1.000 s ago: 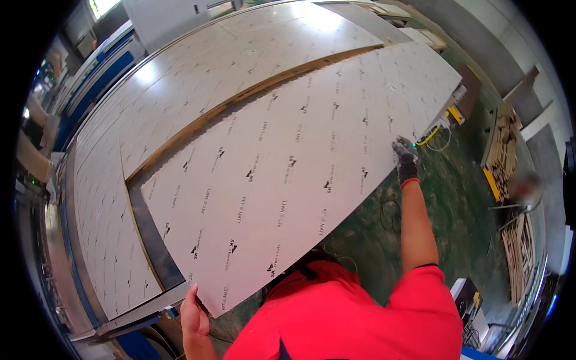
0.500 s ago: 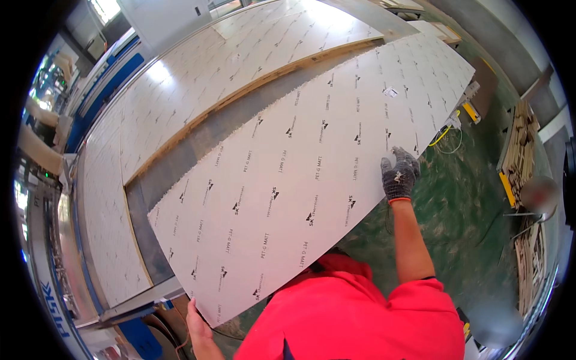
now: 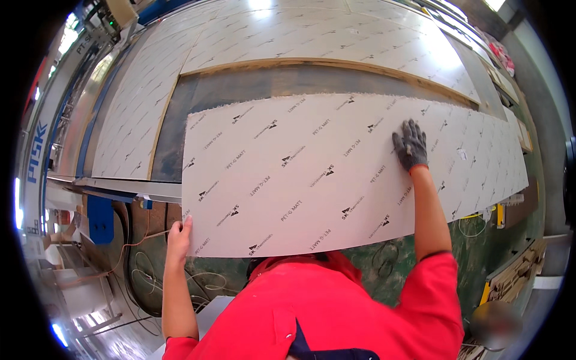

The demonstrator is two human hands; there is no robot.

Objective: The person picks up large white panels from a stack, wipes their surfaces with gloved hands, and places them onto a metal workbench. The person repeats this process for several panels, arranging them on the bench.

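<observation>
A long white board (image 3: 336, 180) with a printed film and a ragged far edge lies across in front of my body, its near edge against my red shirt. My bare left hand (image 3: 179, 237) grips the board's left edge near its front corner, thumb on top and fingers mostly hidden. On the board's upper face, right of the middle, my right hand (image 3: 411, 144) lies flat in a grey glove with an orange cuff, fingers stretched out. Beyond the board's far edge shows a dark strip of the machine bed (image 3: 240, 90).
Larger film-covered panels (image 3: 144, 114) lie on the bed at the left and far side. A machine frame (image 3: 45, 150) stands at far left. Cables (image 3: 144, 276) trail over the floor at lower left. Wood strips (image 3: 516, 273) are stacked at lower right.
The board has swung from a slant to nearly level across my front. My right hand has moved from its near edge onto its face. My left hand still holds the left end.
</observation>
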